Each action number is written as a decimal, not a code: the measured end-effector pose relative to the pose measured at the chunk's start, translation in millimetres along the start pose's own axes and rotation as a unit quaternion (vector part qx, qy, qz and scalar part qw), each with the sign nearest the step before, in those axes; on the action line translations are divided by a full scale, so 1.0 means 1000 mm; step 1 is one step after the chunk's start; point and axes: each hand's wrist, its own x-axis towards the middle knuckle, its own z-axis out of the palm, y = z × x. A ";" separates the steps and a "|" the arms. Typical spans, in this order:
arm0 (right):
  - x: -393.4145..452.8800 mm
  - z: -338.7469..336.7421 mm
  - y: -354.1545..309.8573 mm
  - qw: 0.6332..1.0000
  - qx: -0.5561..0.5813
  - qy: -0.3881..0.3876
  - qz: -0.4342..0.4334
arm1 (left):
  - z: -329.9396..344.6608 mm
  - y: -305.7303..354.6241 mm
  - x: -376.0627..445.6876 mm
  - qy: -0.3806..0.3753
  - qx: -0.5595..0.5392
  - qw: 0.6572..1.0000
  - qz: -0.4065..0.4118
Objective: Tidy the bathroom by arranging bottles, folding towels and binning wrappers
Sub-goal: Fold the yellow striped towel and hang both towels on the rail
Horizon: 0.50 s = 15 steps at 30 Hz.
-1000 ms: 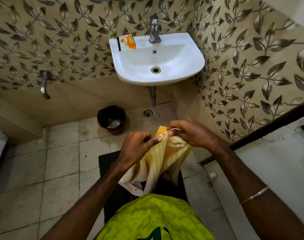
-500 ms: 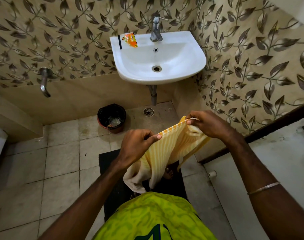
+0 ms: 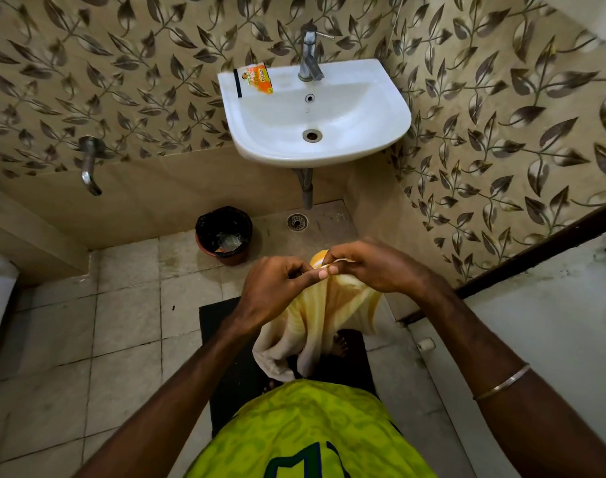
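Just below the centre of the frame, the left hand (image 3: 277, 291) and the right hand (image 3: 374, 270) are meeting over a yellow striped towel (image 3: 322, 326). The fingers of both hands are pinching its top edge, fingertips almost touching, while the rest of the cloth is hanging in loose folds over a dark floor mat (image 3: 222, 326) and a bare foot.

The hold looks slight, so I judge that the edge could be slipping out of one pinch. If so, the towel would be dropping onto the mat or the stained floor tiles. With the corners bunched so close together, the fold could also be coming out uneven, since the lower hem is dangling crooked.

An orange wrapper (image 3: 258, 79) is lying on the back left rim of the white sink (image 3: 380, 132), in the upper middle of the frame, beside a thin black strip and near the tap (image 3: 310, 53). It is printed with a small figure and some lettering, too small to read. The wrapper is still to be binned; the black bin (image 3: 224, 232), with scraps inside, is standing on the floor left of centre. Part of a dark numeral is showing on the green shirt at the bottom edge.
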 end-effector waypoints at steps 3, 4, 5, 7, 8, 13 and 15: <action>-0.001 -0.006 0.003 1.000 -0.002 0.010 0.013 | -0.001 -0.004 -0.001 0.000 -0.013 1.000 -0.017; -0.002 -0.010 0.004 1.000 -0.002 0.016 0.017 | -0.001 -0.005 -0.001 -0.001 -0.015 1.000 -0.022; -0.002 -0.013 0.006 1.000 0.001 0.022 0.021 | -0.002 -0.006 -0.002 -0.002 -0.016 1.000 -0.027; -0.004 -0.020 0.009 0.999 0.009 0.033 0.027 | -0.003 -0.007 -0.002 -0.003 -0.019 0.999 -0.035; -0.005 -0.023 0.011 0.999 0.010 0.039 0.029 | -0.004 -0.007 -0.002 -0.003 -0.023 0.999 -0.038; -0.012 -0.040 0.029 0.994 0.009 0.090 0.056 | -0.008 -0.011 -0.005 -0.006 -0.042 0.998 -0.046; -0.014 -0.043 0.036 0.991 0.002 0.116 0.070 | -0.008 -0.011 -0.005 -0.005 -0.050 0.998 -0.046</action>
